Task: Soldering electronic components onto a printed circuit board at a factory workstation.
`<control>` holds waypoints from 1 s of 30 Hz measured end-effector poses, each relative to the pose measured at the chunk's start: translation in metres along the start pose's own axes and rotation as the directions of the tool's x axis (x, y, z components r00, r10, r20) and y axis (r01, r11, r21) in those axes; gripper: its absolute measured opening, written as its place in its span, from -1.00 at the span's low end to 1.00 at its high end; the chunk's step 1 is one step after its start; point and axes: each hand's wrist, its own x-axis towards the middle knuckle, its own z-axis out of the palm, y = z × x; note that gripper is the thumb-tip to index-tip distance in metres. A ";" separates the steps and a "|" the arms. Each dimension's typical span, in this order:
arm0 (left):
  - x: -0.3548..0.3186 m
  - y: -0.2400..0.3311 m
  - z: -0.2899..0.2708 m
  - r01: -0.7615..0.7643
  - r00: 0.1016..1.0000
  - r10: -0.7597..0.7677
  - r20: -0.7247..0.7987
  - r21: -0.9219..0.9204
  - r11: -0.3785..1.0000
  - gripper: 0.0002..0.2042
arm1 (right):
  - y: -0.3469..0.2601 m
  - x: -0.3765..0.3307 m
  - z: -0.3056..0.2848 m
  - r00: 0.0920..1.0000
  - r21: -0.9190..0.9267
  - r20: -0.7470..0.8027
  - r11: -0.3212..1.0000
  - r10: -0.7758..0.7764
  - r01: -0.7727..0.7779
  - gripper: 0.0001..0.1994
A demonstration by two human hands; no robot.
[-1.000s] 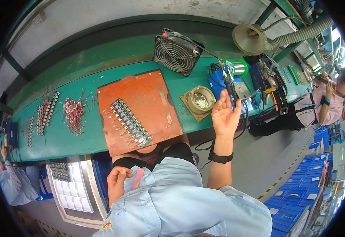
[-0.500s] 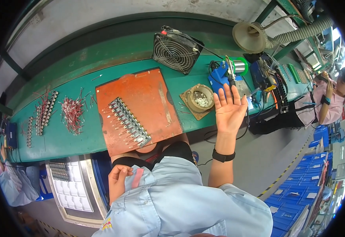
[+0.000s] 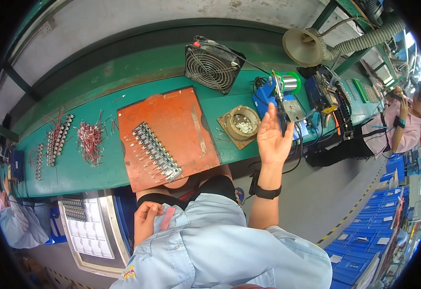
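My right hand (image 3: 274,139) is raised over the bench's front edge, palm up, with its fingers stretched and its thumb apart. Behind the gap between thumb and fingers shows the black handle of a soldering iron (image 3: 281,103), beside a blue solder feeder with a solder wire spool (image 3: 290,83). I cannot tell whether the hand touches the handle. My left hand (image 3: 147,219) stays low against my shirt, fingers curled to the thumb, nothing showing in them. Ahead of it, an orange board (image 3: 177,118) carries a row of small circuit boards (image 3: 153,150) with metal contacts.
A round pot of pale bits (image 3: 243,124) stands on a square base right of the board. Behind are a black fan (image 3: 213,65) and an extraction funnel (image 3: 304,46). Red and white wires (image 3: 90,139) lie left. A co-worker (image 3: 398,115) is at far right.
My right hand has shifted slightly left and down, turning so the thumb spreads further from the fingers near the soldering iron. The left hand stays curled in place. The view has shifted slightly.
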 end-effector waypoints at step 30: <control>-0.050 0.192 0.007 -0.658 0.337 0.790 0.512 -0.471 0.587 -0.77 | 0.072 -0.069 -0.014 0.885 -0.849 0.435 0.403 0.164 0.343 -0.50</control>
